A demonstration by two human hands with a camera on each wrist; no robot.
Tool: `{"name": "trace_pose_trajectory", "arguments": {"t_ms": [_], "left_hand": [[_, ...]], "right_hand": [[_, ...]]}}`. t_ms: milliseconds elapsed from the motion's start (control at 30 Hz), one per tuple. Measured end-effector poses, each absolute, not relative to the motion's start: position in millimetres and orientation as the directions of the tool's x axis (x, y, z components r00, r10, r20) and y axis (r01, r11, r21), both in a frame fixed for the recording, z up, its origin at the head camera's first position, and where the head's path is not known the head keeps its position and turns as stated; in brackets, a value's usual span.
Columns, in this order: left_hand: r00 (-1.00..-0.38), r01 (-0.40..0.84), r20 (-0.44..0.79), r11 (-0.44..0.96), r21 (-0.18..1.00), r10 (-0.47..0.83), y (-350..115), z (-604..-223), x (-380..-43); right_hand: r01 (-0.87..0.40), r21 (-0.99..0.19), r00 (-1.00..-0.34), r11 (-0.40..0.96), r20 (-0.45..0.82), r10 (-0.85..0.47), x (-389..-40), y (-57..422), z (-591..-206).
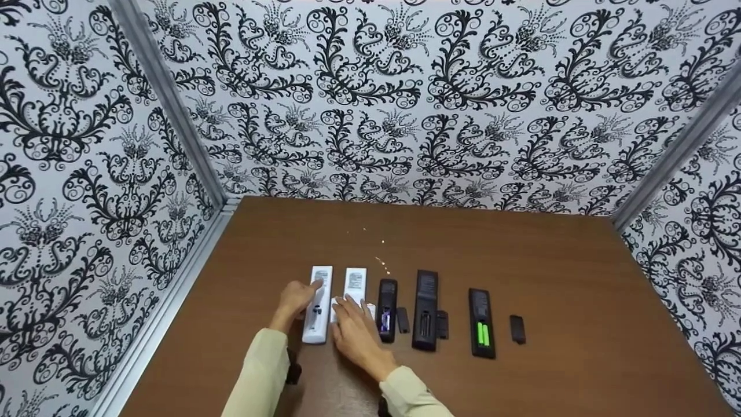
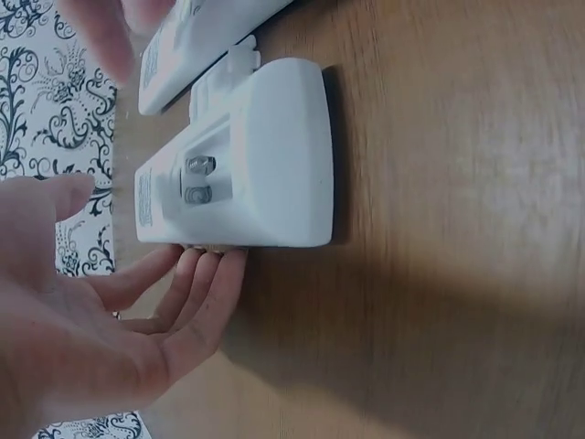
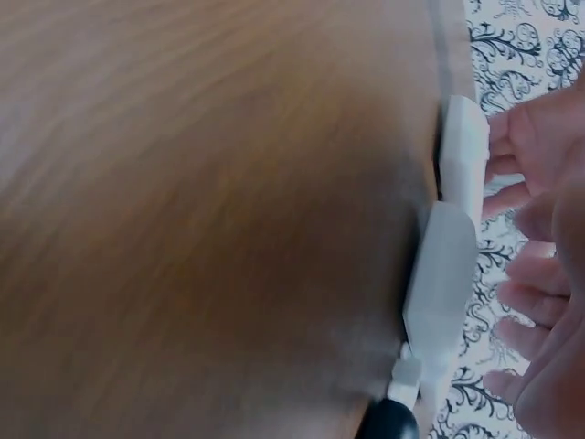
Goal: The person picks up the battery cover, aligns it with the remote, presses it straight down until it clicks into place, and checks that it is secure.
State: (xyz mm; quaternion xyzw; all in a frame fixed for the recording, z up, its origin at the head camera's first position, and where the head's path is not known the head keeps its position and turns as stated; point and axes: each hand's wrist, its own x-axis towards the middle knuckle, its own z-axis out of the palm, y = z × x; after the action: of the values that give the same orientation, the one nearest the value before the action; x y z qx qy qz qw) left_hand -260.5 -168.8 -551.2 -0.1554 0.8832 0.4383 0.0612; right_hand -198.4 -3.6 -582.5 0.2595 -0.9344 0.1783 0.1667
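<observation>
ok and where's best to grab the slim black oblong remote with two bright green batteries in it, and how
Probably pinch its long edges at the far, labelled half, coming from above: the slim black oblong remote lies flat, with space on both sides, and the two bright green batteries sit exposed in its nearer half.

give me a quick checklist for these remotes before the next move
Left hand touching leftmost long white plastic remote: ok
Battery compartment on it covered: not ok, open
Two green cylindrical batteries in rightmost long black plastic remote: ok
Its small black plastic cover fitted: not ok, lying apart on brown wood-grain table
Batteries in second long black plastic remote from right: cannot tell, too dark
</observation>
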Motion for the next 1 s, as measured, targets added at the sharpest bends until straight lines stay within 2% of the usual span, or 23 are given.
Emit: {"name": "trace_pose_trajectory", "arguments": {"t_ms": [100, 300, 400, 700, 1000], "left_hand": [[-0.946, -0.325, -0.233, 0.604, 0.728, -0.227, -166, -549, -260], [-0.960, -0.279, -0.184, 0.640, 0.716, -0.212, -162, -548, -258], [-0.965, -0.258, -0.159, 0.671, 0.695, -0.207, -161, -552, -258], [-0.959, -0.283, -0.188, 0.689, 0.668, -0.212, -161, -552, -263], [-0.953, -0.300, -0.172, 0.685, 0.664, -0.251, -161, -553, -262]], "right_hand": [[-0.538, -0.219, -0.810, 0.814, 0.401, -0.428, -200, -10, -587], [-0.533, 0.008, -0.753, 0.846, 0.452, -0.478, -205, -16, -592], [-0.506, 0.077, -0.738, 0.859, 0.477, -0.477, -208, -18, -593], [-0.436, 0.108, -0.762, 0.893, 0.484, -0.430, -212, -24, -591], [-0.359, 0.169, -0.832, 0.918, 0.388, -0.397, -211, -33, -587]]}}
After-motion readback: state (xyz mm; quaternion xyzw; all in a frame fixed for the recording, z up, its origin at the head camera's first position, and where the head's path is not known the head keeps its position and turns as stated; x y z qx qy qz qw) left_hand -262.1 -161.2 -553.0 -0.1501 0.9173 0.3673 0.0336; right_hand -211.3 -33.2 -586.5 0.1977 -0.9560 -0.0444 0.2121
